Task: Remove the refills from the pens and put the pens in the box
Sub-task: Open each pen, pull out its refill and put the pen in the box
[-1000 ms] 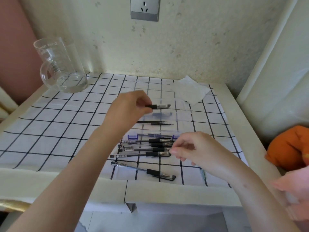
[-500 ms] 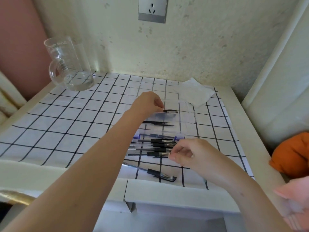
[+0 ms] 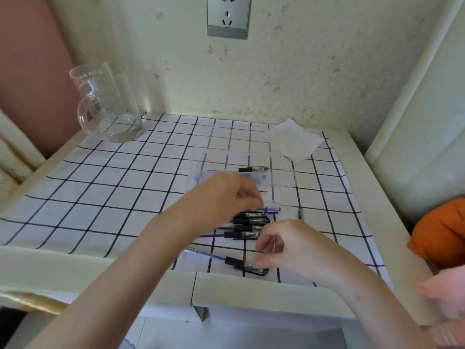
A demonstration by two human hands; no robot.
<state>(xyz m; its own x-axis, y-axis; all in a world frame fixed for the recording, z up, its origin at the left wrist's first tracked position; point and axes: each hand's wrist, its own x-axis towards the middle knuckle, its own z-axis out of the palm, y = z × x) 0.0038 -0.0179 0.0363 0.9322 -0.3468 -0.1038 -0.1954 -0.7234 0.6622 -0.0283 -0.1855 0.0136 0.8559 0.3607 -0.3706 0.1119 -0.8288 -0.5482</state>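
- The box (image 3: 281, 182), clear plastic with a purple latch (image 3: 272, 209), sits open on the middle right of the checked cloth (image 3: 105, 187). One pen (image 3: 253, 169) lies along its far side.
- Just near of the box lies a heap of pens (image 3: 247, 226), side by side. A lone pen (image 3: 234, 261) rests apart by the table's near edge.
- The left hand (image 3: 224, 195) hovers over the box's near wall and the heap, fingers loosely curled, with nothing seen in them.
- The right hand (image 3: 289, 245) has bent fingertips at the lone pen's clip end. Blur hides whether they pinch or merely touch it.
- The step looks like picking the next pen. Steady the barrel with one hand and unscrew with the other, low over the cloth so the refill cannot roll off the near edge.
- A glass jug (image 3: 108, 104) stands far left and a tissue (image 3: 294, 139) lies far right.
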